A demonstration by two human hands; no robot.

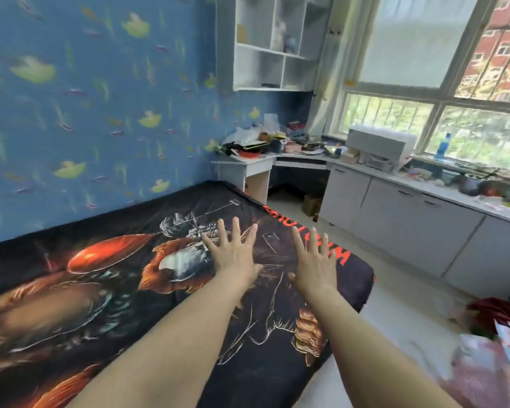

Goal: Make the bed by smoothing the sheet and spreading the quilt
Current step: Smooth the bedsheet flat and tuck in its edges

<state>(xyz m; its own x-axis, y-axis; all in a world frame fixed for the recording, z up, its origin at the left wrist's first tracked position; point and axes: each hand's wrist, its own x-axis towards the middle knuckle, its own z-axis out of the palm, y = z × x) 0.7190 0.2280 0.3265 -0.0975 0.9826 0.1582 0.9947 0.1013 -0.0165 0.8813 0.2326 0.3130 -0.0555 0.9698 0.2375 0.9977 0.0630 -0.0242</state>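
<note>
A black sheet (106,278) printed with orange and silver figures and red letters covers the bed, which runs from the lower left to its far end near the desk. My left hand (233,254) lies flat on the sheet with fingers spread, near the bed's far right part. Beside it, my right hand (314,260) is also flat and spread, close to the red lettering along the bed's right edge. Neither hand holds anything. A heap of red and pink fabric (495,343) lies on the floor at the lower right; whether it is the quilt I cannot tell.
The blue patterned wall (86,113) borders the bed's left side. A cluttered corner desk (265,160) stands past the bed's far end, with white shelves (274,48) above. Grey cabinets (409,219) run under the window on the right. Pale floor (395,304) separates bed and cabinets.
</note>
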